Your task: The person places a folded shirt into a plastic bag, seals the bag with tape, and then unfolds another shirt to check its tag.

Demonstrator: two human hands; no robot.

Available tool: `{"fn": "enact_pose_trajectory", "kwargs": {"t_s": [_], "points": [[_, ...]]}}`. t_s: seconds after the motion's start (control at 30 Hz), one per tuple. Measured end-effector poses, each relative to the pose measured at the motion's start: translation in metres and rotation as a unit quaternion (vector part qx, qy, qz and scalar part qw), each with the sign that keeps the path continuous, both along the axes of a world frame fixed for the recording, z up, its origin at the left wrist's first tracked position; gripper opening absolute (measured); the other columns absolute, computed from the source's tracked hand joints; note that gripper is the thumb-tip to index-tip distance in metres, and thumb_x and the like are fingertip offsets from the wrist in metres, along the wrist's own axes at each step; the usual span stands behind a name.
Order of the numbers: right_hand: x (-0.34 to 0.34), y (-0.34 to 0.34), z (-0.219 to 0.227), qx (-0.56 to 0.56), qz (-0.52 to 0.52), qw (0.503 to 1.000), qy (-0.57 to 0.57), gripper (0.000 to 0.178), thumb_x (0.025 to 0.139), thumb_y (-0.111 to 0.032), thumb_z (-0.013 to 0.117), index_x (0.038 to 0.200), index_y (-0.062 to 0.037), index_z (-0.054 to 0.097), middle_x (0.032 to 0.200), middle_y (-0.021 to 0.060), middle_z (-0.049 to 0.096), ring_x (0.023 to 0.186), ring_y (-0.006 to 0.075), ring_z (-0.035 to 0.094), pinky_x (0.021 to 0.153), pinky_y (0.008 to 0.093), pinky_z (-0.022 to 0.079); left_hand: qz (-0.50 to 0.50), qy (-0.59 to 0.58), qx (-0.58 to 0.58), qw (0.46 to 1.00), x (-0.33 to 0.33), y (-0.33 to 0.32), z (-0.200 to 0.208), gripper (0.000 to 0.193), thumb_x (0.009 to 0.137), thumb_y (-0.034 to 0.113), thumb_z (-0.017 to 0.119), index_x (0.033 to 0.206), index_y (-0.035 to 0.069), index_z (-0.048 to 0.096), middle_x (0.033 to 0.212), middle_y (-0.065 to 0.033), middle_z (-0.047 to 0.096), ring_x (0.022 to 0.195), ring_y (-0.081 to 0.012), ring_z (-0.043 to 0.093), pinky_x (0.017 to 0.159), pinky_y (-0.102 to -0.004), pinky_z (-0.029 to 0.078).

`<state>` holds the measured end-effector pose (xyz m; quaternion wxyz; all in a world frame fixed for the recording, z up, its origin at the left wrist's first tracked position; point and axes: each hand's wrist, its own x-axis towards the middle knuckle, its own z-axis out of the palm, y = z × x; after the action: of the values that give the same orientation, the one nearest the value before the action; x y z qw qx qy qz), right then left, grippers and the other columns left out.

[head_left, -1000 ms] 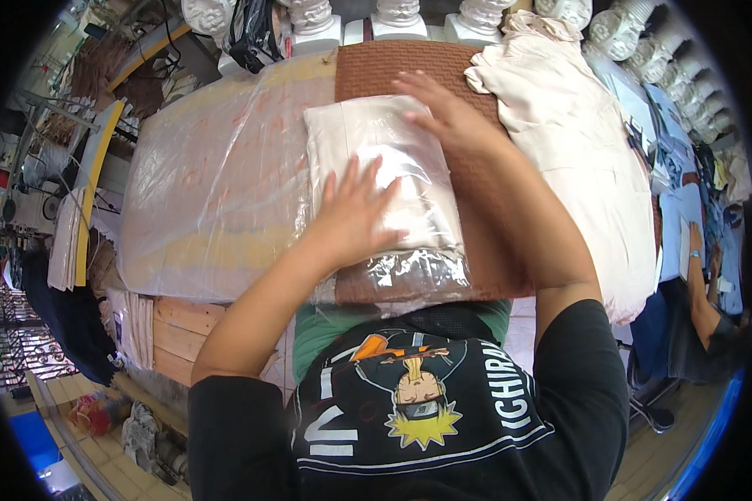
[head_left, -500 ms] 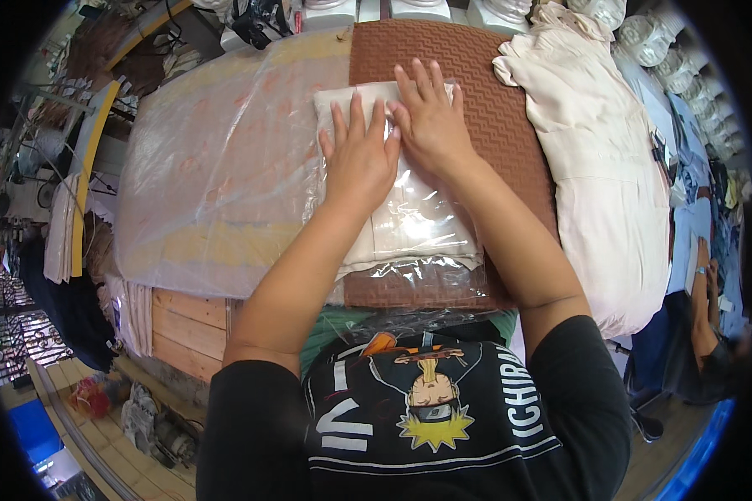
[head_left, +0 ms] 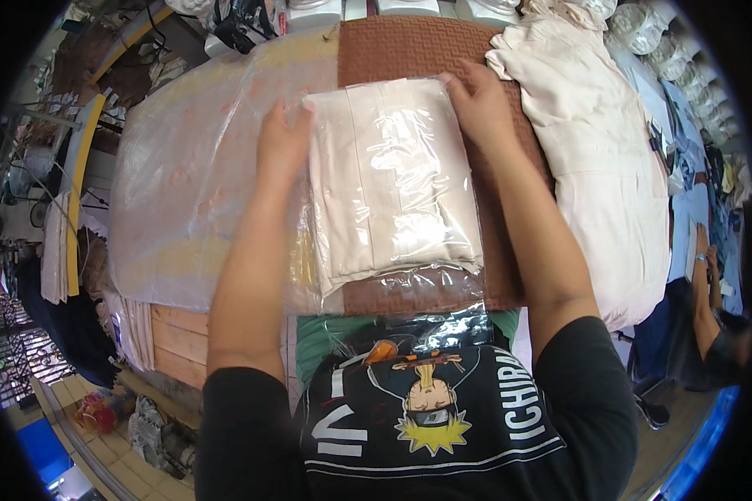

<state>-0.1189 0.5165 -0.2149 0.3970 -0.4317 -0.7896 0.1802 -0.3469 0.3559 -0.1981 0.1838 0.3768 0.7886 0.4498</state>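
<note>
The left hand [head_left: 282, 140] is at the upper left corner of a clear plastic bag [head_left: 458, 330], its thumb spread from the blurred fingers; the right hand [head_left: 483, 104] is at the upper right corner, partly curled, thumb side against the edge. Whether either one pinches the film, I cannot tell. Between them, in the centre of the frame, a folded cream garment [head_left: 351, 192] lies flat inside the bag, whose loose lower end hangs past the near edge of the surface toward the black shirt [head_left: 493, 451]. Underneath are a brown textured cloth [head_left: 418, 37] and, to the left, a clear plastic sheet [head_left: 192, 167]. Another cream garment [head_left: 606, 192] is spread out right of centre. Blue garments [head_left: 685, 204] and another person's forearm [head_left: 703, 305] appear at the right edge, wooden boards [head_left: 175, 334] at lower left.
</note>
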Motion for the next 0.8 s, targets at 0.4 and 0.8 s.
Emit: {"fn": "enact_pose_trajectory", "kwargs": {"t_s": [0.4,0.8], "points": [[0.006,0.044,0.009,-0.341,-0.017,0.939,0.032,0.022,0.077,-0.031,0.071,0.077,-0.0093,0.066,0.067,-0.0039,0.060,0.050,0.0036,0.048,0.043,0.0206,0.034,-0.043,-0.178,-0.039,0.982,-0.047,0.058,-0.005,0.034,0.082,0.028,0.066,0.087,-0.005,0.067,0.075,-0.0036,0.064,0.064,-0.0112,0.057,0.065,-0.0253,0.046],[0.092,-0.022,0.024,-0.419,0.017,0.907,-0.045,0.035,0.087,-0.039,0.059,0.098,-0.0059,0.063,0.079,0.0014,0.064,0.056,0.0073,0.057,0.048,0.0205,0.040,-0.111,-0.106,-0.125,0.980,-0.031,-0.015,0.004,0.040,0.085,0.038,0.062,0.101,0.002,0.065,0.087,-0.0020,0.066,0.076,-0.0103,0.060,0.069,-0.0249,0.047]]}}
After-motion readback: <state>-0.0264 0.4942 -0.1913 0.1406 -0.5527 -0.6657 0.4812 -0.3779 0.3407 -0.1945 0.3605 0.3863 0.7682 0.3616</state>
